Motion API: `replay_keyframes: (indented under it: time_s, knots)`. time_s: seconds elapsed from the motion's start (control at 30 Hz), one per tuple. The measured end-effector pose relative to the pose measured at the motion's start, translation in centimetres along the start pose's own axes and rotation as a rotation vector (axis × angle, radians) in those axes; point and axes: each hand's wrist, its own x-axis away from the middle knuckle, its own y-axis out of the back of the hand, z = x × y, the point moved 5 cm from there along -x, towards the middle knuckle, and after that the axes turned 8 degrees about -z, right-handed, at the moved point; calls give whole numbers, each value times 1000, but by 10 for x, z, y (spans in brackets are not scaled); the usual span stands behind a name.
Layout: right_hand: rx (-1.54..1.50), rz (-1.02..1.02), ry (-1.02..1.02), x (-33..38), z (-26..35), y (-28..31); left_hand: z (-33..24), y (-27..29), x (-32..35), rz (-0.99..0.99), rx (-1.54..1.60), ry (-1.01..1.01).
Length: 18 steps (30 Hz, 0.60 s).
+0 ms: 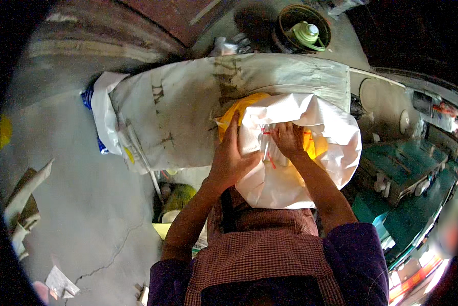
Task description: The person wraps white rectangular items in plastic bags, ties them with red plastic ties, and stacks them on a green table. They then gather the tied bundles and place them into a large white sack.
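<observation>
A large white woven plastic sack (pixel 336 132) with yellow-orange parts rests at the near side of a long, grey-covered surface (pixel 188 102). Its mouth faces up and its rim is crumpled. My left hand (pixel 232 159) is closed on the sack's left side, fingers along the outside and thumb across the white sheet. My right hand (pixel 288 139) reaches over the opening with fingers bent down into it, beside a yellow patch and thin red marks. What those fingers hold, if anything, is hidden.
Beyond the covered surface stands a dark round bucket (pixel 301 28) with a pale green container in it. A stick (pixel 142 153) leans at the left near a yellowish bin (pixel 161 230). At right is a green-topped bench (pixel 407 163). Paper scraps (pixel 62 281) lie on the floor.
</observation>
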Motion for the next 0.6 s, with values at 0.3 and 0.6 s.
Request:
replay_keyframes:
  time_s: [0.3,0.6]
  knots:
    - [-35,23,-267,-23,-10,-32,64,4,5,-2,-11,-35]
    - [-615,-117,55,51,36,92,39,5,-1,29,-212,-176]
